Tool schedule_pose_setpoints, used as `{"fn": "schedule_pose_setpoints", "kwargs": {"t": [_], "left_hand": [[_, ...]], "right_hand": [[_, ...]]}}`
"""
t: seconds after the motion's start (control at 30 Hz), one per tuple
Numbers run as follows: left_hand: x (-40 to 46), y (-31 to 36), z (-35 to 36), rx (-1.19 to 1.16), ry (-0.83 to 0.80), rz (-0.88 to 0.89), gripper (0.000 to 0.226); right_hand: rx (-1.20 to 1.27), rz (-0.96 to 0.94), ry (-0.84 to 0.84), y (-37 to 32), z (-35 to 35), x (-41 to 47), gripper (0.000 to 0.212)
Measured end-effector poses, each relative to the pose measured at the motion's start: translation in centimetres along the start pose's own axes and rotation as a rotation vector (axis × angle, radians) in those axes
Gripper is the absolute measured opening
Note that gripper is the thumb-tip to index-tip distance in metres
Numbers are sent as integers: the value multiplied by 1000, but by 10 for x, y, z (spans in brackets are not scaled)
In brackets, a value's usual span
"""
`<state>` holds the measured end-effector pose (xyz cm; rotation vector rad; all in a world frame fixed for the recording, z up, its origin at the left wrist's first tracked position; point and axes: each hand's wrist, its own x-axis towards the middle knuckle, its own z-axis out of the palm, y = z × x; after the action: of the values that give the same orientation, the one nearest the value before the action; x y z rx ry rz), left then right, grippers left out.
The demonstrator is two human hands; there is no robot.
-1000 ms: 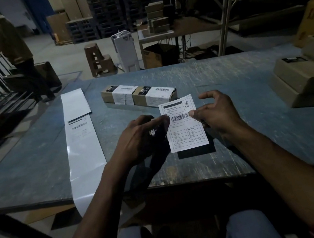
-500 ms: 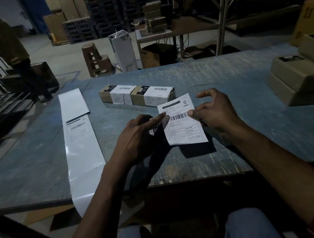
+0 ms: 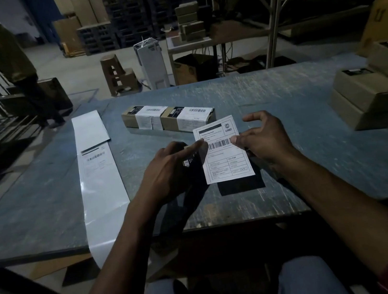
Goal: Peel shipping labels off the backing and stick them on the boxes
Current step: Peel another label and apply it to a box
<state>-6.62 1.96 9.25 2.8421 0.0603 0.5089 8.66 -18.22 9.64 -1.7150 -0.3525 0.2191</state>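
At frame centre, the left hand (image 3: pixel 171 168) and right hand (image 3: pixel 262 139) pinch opposite side edges of a white rectangular shipping label (image 3: pixel 223 150), held above the scuffed blue-grey worktop (image 3: pixel 283 113). Two labelled brown cardboard boxes (image 3: pixel 168 116) lie just beyond; a long glossy backing strip (image 3: pixel 100 176) lies left.

Bkgd: brown plastic stool (image 3: pixel 115 74), white upright unit (image 3: pixel 151 63), stacked pallets (image 3: pixel 98 37), person in yellow jacket (image 3: pixel 6 52) at far-left desk.
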Motion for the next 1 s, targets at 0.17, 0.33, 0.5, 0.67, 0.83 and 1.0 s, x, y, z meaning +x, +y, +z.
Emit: {"fn": "schedule_pose_setpoints", "kwargs": {"t": [0.17,0.33,0.5,0.67,0.83,1.0], "left_hand": [[-1,1,-2,16,-14,21,61],[-1,0,0,6,-9,22,61],[-1,-2,4,31,-17,10,65],[-2,-4,6,26,-2,13,66],[-2,-6,7,21,-4,5,68],[-1,-10,10,42,-11,0,69]], "right_hand": [[-28,-3,20,5,1,3,58],[-74,-22,49,7,2,4,63],[-79,-22,54,6,2,2,65],[-60,-16,36,5,2,1,65],[-13,-5,8,3,-1,-1,64],[-14,-12,25,5,1,-2,62]]}}
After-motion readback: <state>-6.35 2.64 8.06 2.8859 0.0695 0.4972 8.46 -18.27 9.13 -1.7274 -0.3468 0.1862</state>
